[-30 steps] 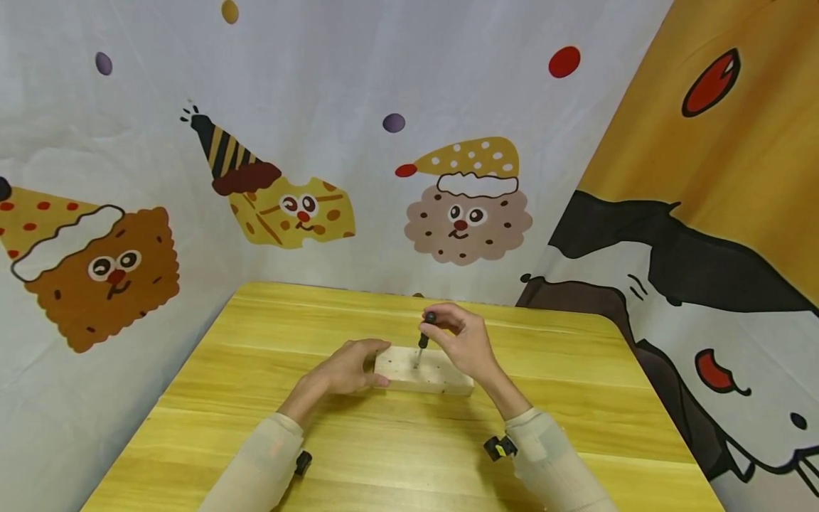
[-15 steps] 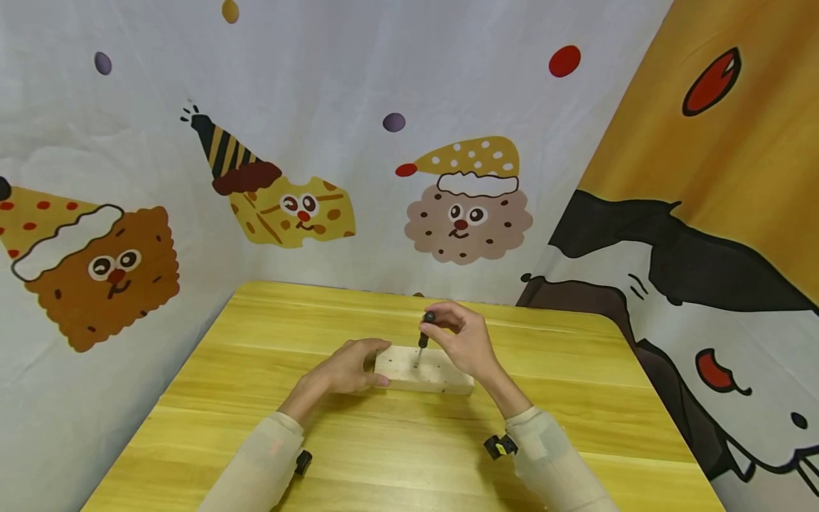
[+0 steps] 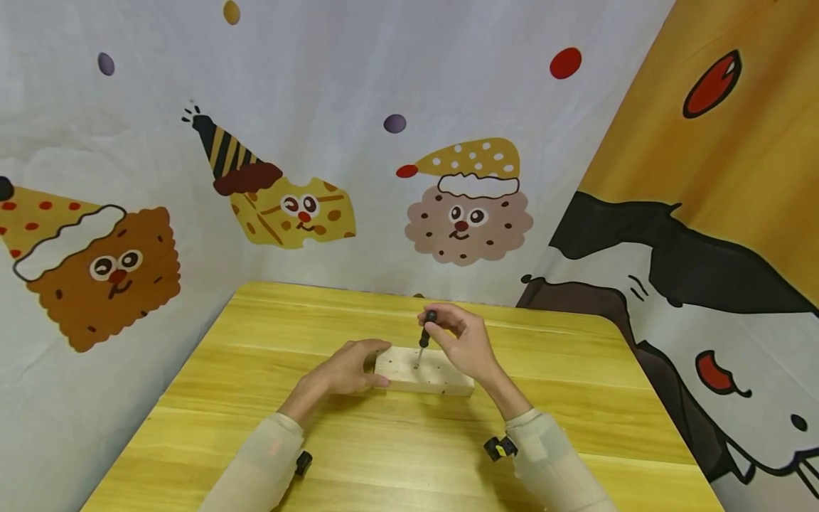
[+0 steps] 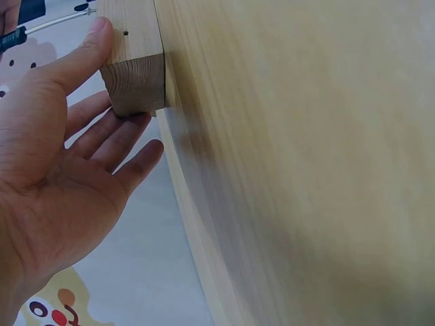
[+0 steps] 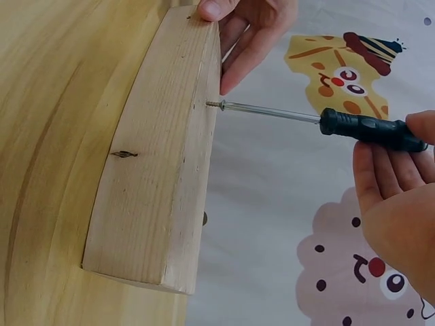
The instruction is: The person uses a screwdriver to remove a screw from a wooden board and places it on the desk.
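A pale wooden block [image 3: 399,368] with small holes in its top lies on the table. The left hand [image 3: 348,368] grips its left end, thumb on the near side and fingers at the far side; the left wrist view shows the block's end [image 4: 139,85] between them. By its black handle, the right hand [image 3: 467,345] pinches a screwdriver [image 3: 425,333], which tilts slightly over the block. In the right wrist view the screwdriver's shaft [image 5: 272,112] meets a small screw [image 5: 214,104] standing partly out of the block's top face.
The yellow wood-grain table [image 3: 358,455] extends around the block. Behind it hangs a pale cloth [image 3: 358,284] printed with cartoon figures, with an orange and black part at the right. Both forearms reach in from the front edge, each with a small black device at the wrist.
The right fingers and the screwdriver handle have shifted very slightly. The left hand and the block stay in place.
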Demonstrator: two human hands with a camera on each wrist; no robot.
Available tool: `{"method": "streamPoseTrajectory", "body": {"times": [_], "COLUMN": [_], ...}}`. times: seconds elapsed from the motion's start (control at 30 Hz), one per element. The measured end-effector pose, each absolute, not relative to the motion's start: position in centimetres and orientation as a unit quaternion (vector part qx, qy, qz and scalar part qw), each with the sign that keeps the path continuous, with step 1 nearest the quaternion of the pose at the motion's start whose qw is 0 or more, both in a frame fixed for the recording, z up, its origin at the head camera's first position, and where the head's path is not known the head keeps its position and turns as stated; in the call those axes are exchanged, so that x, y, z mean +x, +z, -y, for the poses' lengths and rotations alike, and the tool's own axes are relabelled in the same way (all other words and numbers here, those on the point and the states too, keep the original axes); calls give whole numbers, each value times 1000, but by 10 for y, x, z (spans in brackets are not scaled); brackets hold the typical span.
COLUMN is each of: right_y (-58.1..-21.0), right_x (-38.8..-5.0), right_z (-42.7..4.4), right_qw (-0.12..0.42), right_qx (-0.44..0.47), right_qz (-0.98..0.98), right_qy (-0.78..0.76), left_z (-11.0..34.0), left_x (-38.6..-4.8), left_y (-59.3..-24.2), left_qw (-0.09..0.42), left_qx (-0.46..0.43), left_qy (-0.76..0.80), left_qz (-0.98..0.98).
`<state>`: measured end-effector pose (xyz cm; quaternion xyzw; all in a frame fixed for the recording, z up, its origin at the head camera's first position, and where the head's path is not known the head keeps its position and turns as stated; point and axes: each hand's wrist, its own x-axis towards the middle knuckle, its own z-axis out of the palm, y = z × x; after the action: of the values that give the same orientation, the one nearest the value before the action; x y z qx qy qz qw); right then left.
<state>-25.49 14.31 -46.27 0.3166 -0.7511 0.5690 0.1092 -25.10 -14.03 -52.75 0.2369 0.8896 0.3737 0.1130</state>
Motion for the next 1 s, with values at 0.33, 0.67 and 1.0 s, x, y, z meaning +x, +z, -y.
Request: {"method": "streamPoseTrajectory", "body": {"times": [0.33,0.67,1.0], "right_y": [-466,-466,-466], "right_x": [-256,-255,-254], "right_z": [-143,-142,-143], "right_qw": [109,104,110], "right_qx": [296,281,256], "right_qz": [757,756,768], "right_qy": [572,581,577], "left_z": [141,141,141], "left_x": [-251,-251,-251], "left_y": [-529,-528,-528], "left_qw": [109,109,110], "left_qx": [245,242,243], "left_qy": [374,374,372], "left_qz": [-888,-889,-889]}}
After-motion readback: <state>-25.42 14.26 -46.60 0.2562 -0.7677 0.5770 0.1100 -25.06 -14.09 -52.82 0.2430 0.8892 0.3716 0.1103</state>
